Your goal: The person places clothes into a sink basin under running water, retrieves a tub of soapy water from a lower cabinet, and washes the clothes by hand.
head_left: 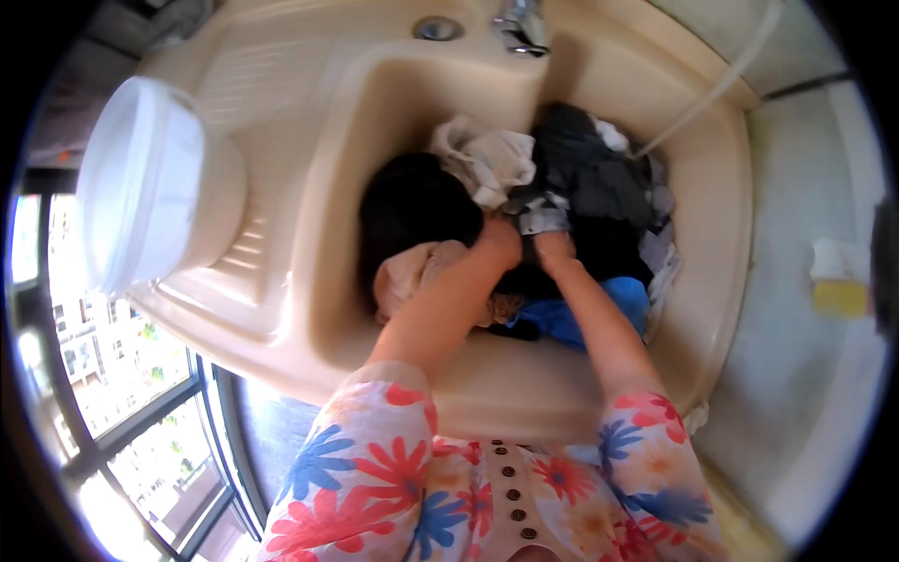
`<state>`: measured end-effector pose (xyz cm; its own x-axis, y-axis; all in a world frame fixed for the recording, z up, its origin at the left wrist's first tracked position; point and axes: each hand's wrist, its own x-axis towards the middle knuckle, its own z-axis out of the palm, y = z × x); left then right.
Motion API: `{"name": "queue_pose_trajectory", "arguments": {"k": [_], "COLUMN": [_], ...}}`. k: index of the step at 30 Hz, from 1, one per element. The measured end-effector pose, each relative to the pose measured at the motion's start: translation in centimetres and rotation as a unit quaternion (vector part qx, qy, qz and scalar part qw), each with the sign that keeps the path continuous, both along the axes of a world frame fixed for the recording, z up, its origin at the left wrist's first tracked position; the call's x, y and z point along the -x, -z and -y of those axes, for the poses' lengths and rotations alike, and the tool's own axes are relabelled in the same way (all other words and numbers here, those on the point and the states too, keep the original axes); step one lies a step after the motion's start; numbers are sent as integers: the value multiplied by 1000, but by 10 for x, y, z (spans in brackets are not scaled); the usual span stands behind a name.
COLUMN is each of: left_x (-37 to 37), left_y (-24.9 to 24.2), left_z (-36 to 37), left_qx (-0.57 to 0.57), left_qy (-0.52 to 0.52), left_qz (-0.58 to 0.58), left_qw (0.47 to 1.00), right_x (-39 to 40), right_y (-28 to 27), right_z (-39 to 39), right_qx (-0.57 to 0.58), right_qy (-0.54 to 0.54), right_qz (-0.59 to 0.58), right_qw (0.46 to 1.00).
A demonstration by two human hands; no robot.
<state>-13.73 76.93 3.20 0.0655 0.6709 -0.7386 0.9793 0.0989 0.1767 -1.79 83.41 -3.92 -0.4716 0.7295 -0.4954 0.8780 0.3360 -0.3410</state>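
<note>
Both hands are down inside the beige sink (323, 281), among a pile of clothes. My left hand (501, 242) is curled closed at the edge of a black garment (412, 208), gripping cloth; its fingertips are hidden. Close beside it, my right hand (554, 247) is closed on a grey garment with a pale band (545, 217). Just beyond lies a crumpled white garment (487, 155), with a dark grey garment (585, 159) to its right. A peach cloth (412, 272) sits under my left forearm, and a blue cloth (623, 302) under the right.
A white bucket (154, 187) stands on the ribbed drainboard (248, 84) at left. The metal faucet (523, 28) is at the sink's back, near a round drain fitting (437, 29). A pale hose (721, 84) runs into the basin. A yellow-and-white sponge (840, 281) is at right.
</note>
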Motion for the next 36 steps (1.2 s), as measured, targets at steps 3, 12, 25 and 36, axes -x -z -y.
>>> {"name": "queue_pose_trajectory", "arguments": {"k": [3, 12, 25, 36], "left_x": [2, 6, 11, 10], "left_y": [0, 8, 10, -83], "left_z": [-2, -10, -14, -13], "left_qx": [-23, -25, -81, -91], "left_qy": [-4, -6, 29, 21], "left_qz": [6, 18, 0, 90], "left_qw": [1000, 1000, 996, 992], "right_x": [4, 18, 20, -17], "right_y": [2, 2, -62, -187], "right_z": [-7, -9, -4, -134], "right_qx": [3, -55, 72, 168], "right_qy": [-19, -145, -118, 199], "right_qz": [12, 12, 51, -241], "right_qw": [1000, 988, 989, 935]}}
